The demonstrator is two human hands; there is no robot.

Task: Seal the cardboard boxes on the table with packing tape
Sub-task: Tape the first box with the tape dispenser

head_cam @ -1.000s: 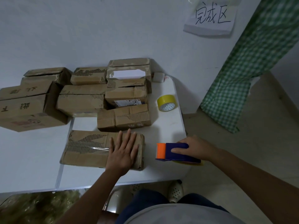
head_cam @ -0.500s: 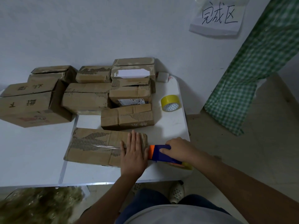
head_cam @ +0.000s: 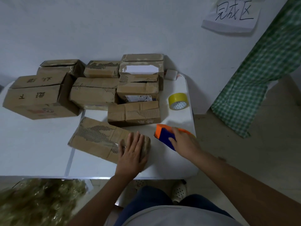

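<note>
A long flat cardboard box [head_cam: 104,141] lies nearest the bench's front edge, a clear tape strip seemingly along its top. Just right of it sits the orange-and-blue tape dispenser [head_cam: 166,136], tilted.

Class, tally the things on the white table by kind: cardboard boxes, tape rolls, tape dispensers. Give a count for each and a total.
Cardboard boxes: 8, including the nearest box under the left hand
Yellow tape roll: 1
Orange-and-blue tape dispenser, gripped by the right hand: 1
Total: 10
</note>
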